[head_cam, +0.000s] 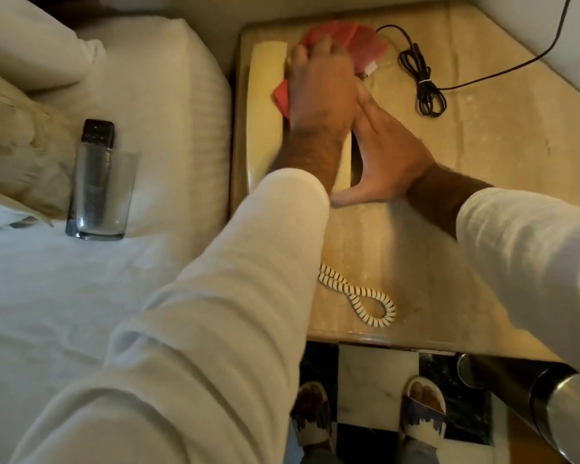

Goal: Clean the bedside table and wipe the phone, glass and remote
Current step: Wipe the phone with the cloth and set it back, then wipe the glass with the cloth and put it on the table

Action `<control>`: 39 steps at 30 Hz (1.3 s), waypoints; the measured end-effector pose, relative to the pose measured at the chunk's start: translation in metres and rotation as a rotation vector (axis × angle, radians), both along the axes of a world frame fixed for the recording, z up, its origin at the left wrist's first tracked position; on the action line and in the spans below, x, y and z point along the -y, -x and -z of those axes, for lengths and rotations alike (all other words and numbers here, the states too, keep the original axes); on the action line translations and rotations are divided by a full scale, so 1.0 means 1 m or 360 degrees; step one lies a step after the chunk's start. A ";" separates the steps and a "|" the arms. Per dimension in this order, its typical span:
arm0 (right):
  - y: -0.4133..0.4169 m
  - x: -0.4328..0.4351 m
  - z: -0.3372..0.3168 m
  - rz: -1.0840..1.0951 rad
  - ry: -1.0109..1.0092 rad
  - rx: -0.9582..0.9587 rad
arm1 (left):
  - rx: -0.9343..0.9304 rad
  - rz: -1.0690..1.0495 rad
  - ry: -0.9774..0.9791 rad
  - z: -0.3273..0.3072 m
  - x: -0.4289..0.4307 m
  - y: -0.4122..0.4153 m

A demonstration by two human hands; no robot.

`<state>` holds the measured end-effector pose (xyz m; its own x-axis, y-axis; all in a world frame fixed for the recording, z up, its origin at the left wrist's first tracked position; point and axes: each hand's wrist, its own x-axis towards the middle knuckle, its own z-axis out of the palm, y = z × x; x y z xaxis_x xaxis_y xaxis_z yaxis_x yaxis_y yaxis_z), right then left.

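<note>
1. White sleeves fill the near part of the view; both arms reach out over the bedside table (416,249), a pale stone top with a coiled phone cord (355,293) lying near its front edge.
2. The left hand (318,78) presses a red cloth (349,38) down on the far end of the cream phone (265,105), which sits along the table's left edge; the hand is closed over the cloth, which spreads out beyond its fingers.
3. The right hand (385,152) lies flat and open against the phone's right side, holding nothing, apparently bracing it.
4. The glass (101,192) and the remote (96,135) rest on the bed to the left, well apart from the table, with the remote behind and partly seen through the glass.
5. To do this step well, the bracing hand should probably keep the phone from sliding while the cloth passes along its full length, including edges and the near end.
6. A dark cable (422,85) lies coiled just right of the cloth; wide strokes could snag it, so short, controlled passes seem wiser.
</note>
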<state>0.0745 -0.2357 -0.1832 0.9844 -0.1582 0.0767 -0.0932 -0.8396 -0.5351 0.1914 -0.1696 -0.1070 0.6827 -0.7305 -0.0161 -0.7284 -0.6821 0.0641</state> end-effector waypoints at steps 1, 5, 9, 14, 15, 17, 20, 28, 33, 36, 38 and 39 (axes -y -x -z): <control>0.000 0.000 0.000 0.0000 -0.0010 -0.0010 | -0.0037 -0.0032 0.0022 0.006 0.003 0.007; 0.000 0.002 0.001 -0.0004 0.0013 -0.0064 | -0.0147 -0.0246 0.0204 0.011 -0.022 0.032; -0.004 0.002 0.003 -0.0055 -0.0020 0.0083 | -0.0302 -0.0201 0.0210 0.010 -0.083 0.090; -0.009 0.002 0.000 -0.0102 0.0271 -0.0004 | -0.0542 -0.0371 0.0349 0.018 -0.131 0.137; -0.005 0.000 -0.003 -0.0074 0.0206 -0.0031 | -0.0565 -0.0422 0.0422 0.017 -0.132 0.139; 0.010 -0.005 -0.008 0.0019 0.0046 0.0002 | -0.0514 -0.0521 0.0544 0.010 -0.131 0.142; 0.068 -0.025 -0.008 0.0294 0.0041 0.0026 | -0.0352 -0.0542 0.0603 0.004 -0.131 0.158; 0.161 -0.087 0.003 0.0712 0.0539 -0.0474 | -0.0314 -0.0264 -0.0021 0.034 -0.158 0.198; 0.160 -0.086 0.009 0.0703 0.0557 -0.0426 | -0.0225 -0.0370 0.0504 0.000 -0.176 0.145; 0.163 -0.085 0.009 0.0725 0.0557 -0.0399 | 0.0173 -0.0654 0.0593 -0.020 -0.209 0.076; 0.163 -0.085 0.008 0.0729 0.0546 -0.0393 | 0.0249 -0.0941 0.0358 -0.026 -0.231 0.031; 0.163 -0.084 0.008 0.0733 0.0546 -0.0391 | 0.0248 -0.1044 0.0244 -0.025 -0.239 0.014</control>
